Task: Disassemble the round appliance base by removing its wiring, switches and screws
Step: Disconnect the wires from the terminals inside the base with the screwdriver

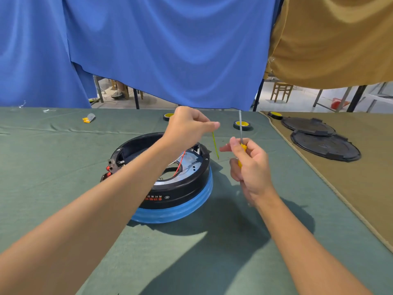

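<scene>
The round appliance base (182,188) sits on the tabletop (63,167) just under my left forearm. It is a black plastic ring with glossy, ribbed blue banding round its lower half. Inside it shows a dull silver metal plate (191,165) with a thin red wire (180,165) trailing across it. A cluster of black and red switch parts (110,167) juts from the rim on the left.

My left hand (187,128) is raised over the far rim, fingers pinched on a thin yellow-green wire (215,145) that hangs straight down, its lower end free beside the base. My right hand (253,167), to the right of the base and clear of it, has its fingers wrapped round the yellow handle of a screwdriver (242,146). The slim steel shaft points up, and one finger stretches toward the dangling wire.

The tabletop wears a soft, creased grey-green cloth. Behind my hands lie black tape rolls (242,125) with yellow cores. On the right, two flat, round black covers (325,145) overlap on a coarse tan cloth (361,188). A smooth blue curtain (170,50) hangs at the back.
</scene>
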Motion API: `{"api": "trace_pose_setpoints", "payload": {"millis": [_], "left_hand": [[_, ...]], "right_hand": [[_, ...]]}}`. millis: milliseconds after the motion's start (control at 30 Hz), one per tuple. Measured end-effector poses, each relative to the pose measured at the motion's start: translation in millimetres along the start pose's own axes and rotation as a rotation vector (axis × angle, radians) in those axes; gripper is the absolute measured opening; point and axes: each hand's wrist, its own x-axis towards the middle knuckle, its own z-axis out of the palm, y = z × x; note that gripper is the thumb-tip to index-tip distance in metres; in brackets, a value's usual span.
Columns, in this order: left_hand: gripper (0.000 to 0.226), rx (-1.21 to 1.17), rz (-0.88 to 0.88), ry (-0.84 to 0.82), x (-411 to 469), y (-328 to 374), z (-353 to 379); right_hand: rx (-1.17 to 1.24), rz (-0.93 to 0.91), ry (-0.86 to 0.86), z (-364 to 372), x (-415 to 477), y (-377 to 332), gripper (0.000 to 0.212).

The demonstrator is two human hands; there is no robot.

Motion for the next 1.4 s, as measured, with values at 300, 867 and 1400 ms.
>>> {"api": "trace_pose_setpoints", "payload": {"millis": [300,867,1400], "left_hand": [[0.022,-0.165,-0.197,-0.038,-4,-2,37],[0.072,0.762,0.022,-0.242,6,-49,18],[0.109,0.839,0.018,-0.492,11,-66,-26]], "right_hand": [[-0.14,-0.032,0.048,-15,1,-3,0.012],[-1.288,0.046,0.158,-22,13,34,0.011],[-0.969,-0.006,0.052,-14,20,5,0.017]]}}
